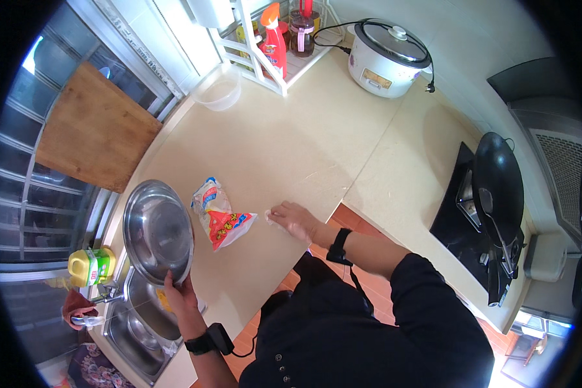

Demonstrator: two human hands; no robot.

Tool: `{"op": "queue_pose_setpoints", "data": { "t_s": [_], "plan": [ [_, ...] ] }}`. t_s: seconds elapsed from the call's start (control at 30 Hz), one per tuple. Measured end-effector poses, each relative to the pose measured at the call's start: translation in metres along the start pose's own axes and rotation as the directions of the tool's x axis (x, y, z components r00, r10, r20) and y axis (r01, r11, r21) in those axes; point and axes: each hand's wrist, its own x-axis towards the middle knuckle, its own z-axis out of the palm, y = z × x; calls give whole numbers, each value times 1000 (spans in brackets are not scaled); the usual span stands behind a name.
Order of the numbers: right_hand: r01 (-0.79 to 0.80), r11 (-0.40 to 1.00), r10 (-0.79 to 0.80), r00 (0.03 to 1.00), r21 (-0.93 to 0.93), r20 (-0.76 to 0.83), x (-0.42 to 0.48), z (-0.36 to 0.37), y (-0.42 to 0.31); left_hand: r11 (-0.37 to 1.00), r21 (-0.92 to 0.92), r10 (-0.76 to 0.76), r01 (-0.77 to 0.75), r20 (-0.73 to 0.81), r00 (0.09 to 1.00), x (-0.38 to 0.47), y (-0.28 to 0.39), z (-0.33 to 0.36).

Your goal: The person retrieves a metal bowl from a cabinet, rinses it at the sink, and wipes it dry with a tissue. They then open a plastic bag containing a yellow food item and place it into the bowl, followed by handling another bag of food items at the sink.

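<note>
My left hand (180,293) grips the near rim of a round stainless-steel basin (157,233), its thumb on the inside. The basin is tilted at the counter's left side, beside the sink, and nothing shows inside it. My right hand (293,220) is low over the counter near its front edge, fingers bent around a small whitish crumpled piece (268,218). Its material is too small to tell, and the fingers hide part of it. Between my hands a printed plastic food bag (223,218), red, white and blue, lies slumped on the beige countertop (281,145).
A double steel sink (140,356) with a tap lies left, near a yellow jug (92,267). A wooden board (97,128) leans at the window. Behind are a clear plastic tub (220,94), a spray bottle (274,46) and a rice cooker (385,63). A wok (499,184) stands right.
</note>
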Motion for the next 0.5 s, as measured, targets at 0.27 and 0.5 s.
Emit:
{"op": "queue_pose_setpoints", "data": {
  "t_s": [0.27, 0.5],
  "plan": [
    [-678, 574, 470, 732, -459, -492, -78, -165, 128, 999, -30, -12, 13, 36, 999, 73, 2, 13],
    [-841, 445, 813, 235, 307, -533, -106, -108, 75, 1000, 14, 27, -28, 95, 995, 133, -12, 15]
  ]
}}
